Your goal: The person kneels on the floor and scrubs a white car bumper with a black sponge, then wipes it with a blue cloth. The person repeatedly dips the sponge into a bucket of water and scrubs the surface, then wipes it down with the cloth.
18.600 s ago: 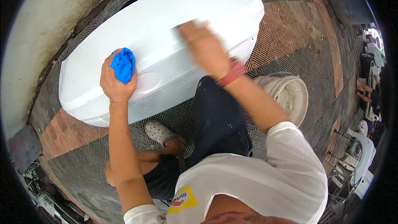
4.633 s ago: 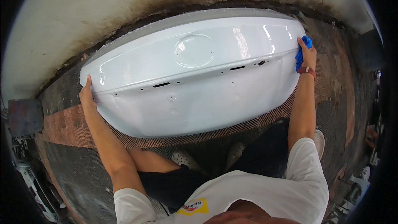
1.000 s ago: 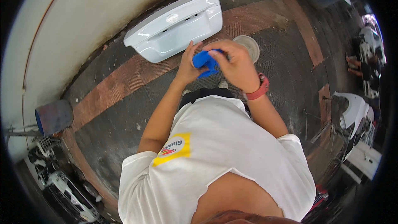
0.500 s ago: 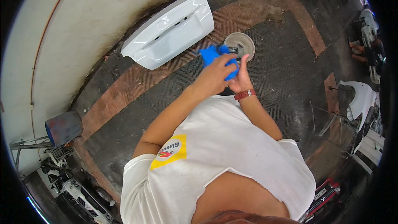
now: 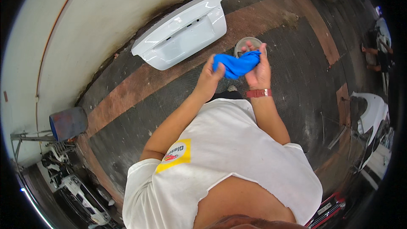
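Note:
A bunched blue cloth [image 5: 236, 65] is stretched between my two hands in front of my body. My left hand [image 5: 210, 75] pinches its left end, thumb on top. On the other side, my right hand [image 5: 259, 75] holds the right end, with the cloth lying across the palm and the thumb pointing up. A red band circles my right wrist. Just beyond the cloth, a round pale bucket [image 5: 248, 40] stands on the floor, partly hidden by my right fingers and the cloth. What the bucket holds is hard to make out.
A white car trunk lid [image 5: 184, 38] lies by the wall, ahead to the left. A dark drum [image 5: 70, 124] is at the left. White car body panels [image 5: 368, 108] stand at the right. Another person [image 5: 383, 57] is at the far right edge.
The cloth has gone from crumpled under my left hand to spread between both hands. My hands have moved apart, the right one shifting rightward.

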`<state>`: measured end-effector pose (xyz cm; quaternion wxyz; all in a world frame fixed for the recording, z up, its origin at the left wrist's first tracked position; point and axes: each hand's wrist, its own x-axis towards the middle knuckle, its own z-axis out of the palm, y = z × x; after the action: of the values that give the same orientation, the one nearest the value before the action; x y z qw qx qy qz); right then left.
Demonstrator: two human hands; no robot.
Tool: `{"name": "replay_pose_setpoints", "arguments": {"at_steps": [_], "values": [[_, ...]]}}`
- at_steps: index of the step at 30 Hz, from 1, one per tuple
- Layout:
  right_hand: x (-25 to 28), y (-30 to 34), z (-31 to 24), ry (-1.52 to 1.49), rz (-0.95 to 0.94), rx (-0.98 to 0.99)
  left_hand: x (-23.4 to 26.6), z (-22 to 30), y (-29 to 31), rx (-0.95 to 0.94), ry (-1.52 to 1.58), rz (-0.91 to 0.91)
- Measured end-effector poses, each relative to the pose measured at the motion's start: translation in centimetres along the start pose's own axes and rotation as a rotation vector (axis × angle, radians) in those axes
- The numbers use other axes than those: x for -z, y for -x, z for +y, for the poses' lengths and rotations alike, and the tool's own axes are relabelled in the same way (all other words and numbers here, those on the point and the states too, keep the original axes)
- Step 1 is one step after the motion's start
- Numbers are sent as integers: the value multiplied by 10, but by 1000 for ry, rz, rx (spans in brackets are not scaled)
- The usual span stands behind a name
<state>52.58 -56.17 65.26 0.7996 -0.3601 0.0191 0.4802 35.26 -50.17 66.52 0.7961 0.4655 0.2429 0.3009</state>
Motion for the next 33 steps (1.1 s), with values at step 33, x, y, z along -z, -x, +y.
{"name": "replay_pose_setpoints", "arguments": {"at_steps": [33], "values": [[-152,71,-9,-237,-754,-363,0,81,-31,-880,-562,79]]}}
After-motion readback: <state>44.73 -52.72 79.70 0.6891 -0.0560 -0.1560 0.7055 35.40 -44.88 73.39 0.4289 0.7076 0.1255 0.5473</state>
